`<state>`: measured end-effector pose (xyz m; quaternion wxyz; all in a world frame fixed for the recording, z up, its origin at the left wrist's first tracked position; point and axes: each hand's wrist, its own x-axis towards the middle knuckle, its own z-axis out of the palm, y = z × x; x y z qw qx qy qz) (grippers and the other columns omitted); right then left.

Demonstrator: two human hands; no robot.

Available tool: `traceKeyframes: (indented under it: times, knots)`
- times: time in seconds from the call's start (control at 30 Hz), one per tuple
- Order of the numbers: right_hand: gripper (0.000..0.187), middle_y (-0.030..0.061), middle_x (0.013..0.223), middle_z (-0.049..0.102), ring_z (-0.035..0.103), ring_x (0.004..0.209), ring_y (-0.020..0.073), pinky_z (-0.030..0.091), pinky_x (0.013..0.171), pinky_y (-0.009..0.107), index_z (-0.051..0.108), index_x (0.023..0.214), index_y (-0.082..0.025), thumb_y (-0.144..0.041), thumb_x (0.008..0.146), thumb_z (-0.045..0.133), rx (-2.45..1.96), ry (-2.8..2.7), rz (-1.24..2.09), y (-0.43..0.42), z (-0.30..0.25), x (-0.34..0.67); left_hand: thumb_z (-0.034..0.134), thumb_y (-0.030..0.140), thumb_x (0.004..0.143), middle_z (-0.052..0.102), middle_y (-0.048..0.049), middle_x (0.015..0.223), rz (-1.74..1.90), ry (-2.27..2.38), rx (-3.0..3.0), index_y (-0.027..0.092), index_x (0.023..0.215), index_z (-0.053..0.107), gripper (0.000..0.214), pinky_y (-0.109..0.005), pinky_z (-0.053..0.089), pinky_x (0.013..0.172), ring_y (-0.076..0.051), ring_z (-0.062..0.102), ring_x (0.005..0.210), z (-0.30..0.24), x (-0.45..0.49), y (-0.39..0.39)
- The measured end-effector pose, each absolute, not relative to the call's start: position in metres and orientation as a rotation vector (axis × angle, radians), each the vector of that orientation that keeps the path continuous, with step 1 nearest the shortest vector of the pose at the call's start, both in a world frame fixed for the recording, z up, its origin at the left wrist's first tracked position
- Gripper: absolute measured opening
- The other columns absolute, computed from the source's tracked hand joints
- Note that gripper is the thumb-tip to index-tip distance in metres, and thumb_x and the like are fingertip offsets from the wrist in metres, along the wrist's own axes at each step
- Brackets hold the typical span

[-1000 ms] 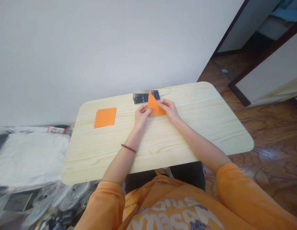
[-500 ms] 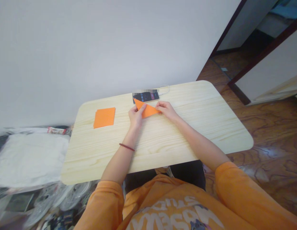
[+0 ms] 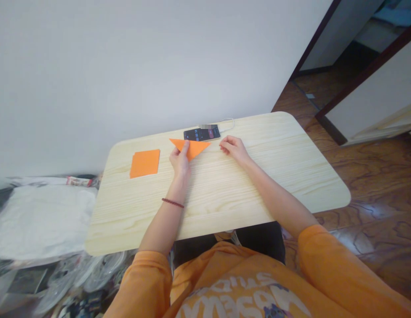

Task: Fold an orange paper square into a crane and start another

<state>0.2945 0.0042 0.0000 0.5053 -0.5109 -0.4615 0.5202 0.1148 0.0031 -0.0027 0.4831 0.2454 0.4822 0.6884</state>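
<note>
An orange sheet of paper folded into a triangle (image 3: 195, 149) is gripped by my left hand (image 3: 180, 160), thumb on top and fingers underneath. Its long edge faces the wall and one corner points right. My right hand (image 3: 234, 149) is off the paper, a short way to its right, with fingers curled together; I cannot see anything in them. A small stack of square orange paper (image 3: 145, 163) lies to the left of my left hand.
A phone (image 3: 202, 133) with a lit timer screen lies just behind the folded paper, a white cable (image 3: 229, 126) at its right end. The pale wooden table (image 3: 258, 185) stands against the wall. White bags (image 3: 46, 221) and clutter lie below on the left.
My right hand has let go of the paper's right corner and sits slightly further right. My left hand has moved left with the triangle, which has turned so its long edge faces the wall.
</note>
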Motion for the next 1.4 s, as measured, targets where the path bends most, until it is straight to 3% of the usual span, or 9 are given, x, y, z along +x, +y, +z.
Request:
traceKeyframes:
  times: [0.13, 0.37, 0.53, 0.7, 0.87, 1.03, 1.4]
  knots:
    - [0.023, 0.0002, 0.069, 0.065, 0.057, 0.064, 0.0106, 0.044, 0.058, 0.022, 0.065, 0.072, -0.018, -0.041, 0.067, 0.067, -1.114, -1.163, 1.344, 0.0, 0.0, 0.285, 0.083, 0.034, 0.051, 0.072, -0.0037, 0.081, 1.599, 1.116, 0.623, 0.015, 0.074, 0.069, 0.033, -0.031, 0.05, 0.082, -0.019, 0.066, 0.085, -0.003, 0.129, -0.004]
    - [0.026, -0.0008, 0.068, 0.065, 0.056, 0.065, 0.0115, 0.043, 0.062, 0.024, 0.066, 0.068, -0.019, -0.04, 0.058, 0.076, -1.11, -0.989, 1.275, 0.002, -0.007, 0.285, 0.085, 0.034, 0.048, 0.073, -0.0064, 0.083, 1.456, 1.042, 0.708, 0.013, 0.076, 0.071, 0.038, -0.031, 0.05, 0.082, -0.019, 0.067, 0.083, 0.0, 0.136, -0.012]
    - [0.038, -0.0002, 0.073, 0.067, 0.061, 0.072, 0.0144, 0.047, 0.07, 0.028, 0.067, 0.079, -0.02, -0.037, 0.049, 0.082, -1.047, -0.911, 1.4, 0.0, -0.006, 0.284, 0.085, 0.034, 0.05, 0.073, -0.0085, 0.087, 1.448, 1.045, 0.749, 0.013, 0.079, 0.071, 0.039, -0.033, 0.05, 0.082, -0.019, 0.067, 0.083, -0.001, 0.136, -0.012]
    - [0.029, -0.0001, 0.063, 0.065, 0.056, 0.062, 0.0133, 0.044, 0.064, 0.028, 0.067, 0.068, -0.018, -0.036, 0.049, 0.08, -1.167, -1.021, 1.292, -0.003, -0.002, 0.283, 0.082, 0.033, 0.053, 0.072, -0.0056, 0.079, 1.465, 1.169, 0.915, 0.015, 0.074, 0.071, 0.03, -0.03, 0.05, 0.075, -0.017, 0.066, 0.074, 0.0, 0.127, -0.008]
    - [0.017, -0.0002, 0.062, 0.065, 0.056, 0.061, 0.014, 0.043, 0.062, 0.028, 0.067, 0.062, -0.018, -0.03, 0.053, 0.075, -1.185, -1.166, 1.144, -0.002, -0.002, 0.284, 0.074, 0.033, 0.066, 0.073, -0.0063, 0.081, 1.426, 1.341, 1.328, 0.02, 0.077, 0.074, 0.018, -0.031, 0.048, 0.078, -0.019, 0.064, 0.077, 0.007, 0.109, -0.003]
    - [0.014, 0.0009, 0.064, 0.066, 0.058, 0.062, 0.0148, 0.044, 0.064, 0.029, 0.069, 0.061, -0.018, -0.029, 0.055, 0.075, -1.182, -1.281, 1.114, -0.003, -0.006, 0.283, 0.074, 0.027, 0.066, 0.073, -0.0048, 0.081, 1.265, 1.3, 1.653, 0.025, 0.073, 0.075, 0.007, -0.038, 0.039, 0.096, -0.022, 0.061, 0.086, 0.006, 0.105, -0.006]
    - [0.014, 0.0003, 0.064, 0.067, 0.055, 0.061, 0.013, 0.043, 0.064, 0.028, 0.07, 0.065, -0.019, -0.029, 0.057, 0.076, -1.173, -1.228, 1.135, 0.001, -0.003, 0.293, 0.072, 0.019, 0.062, 0.069, -0.0045, 0.071, 1.168, 1.397, 1.643, 0.02, 0.064, 0.072, 0.002, -0.033, 0.041, 0.086, -0.02, 0.061, 0.074, 0.005, 0.096, 0.001]
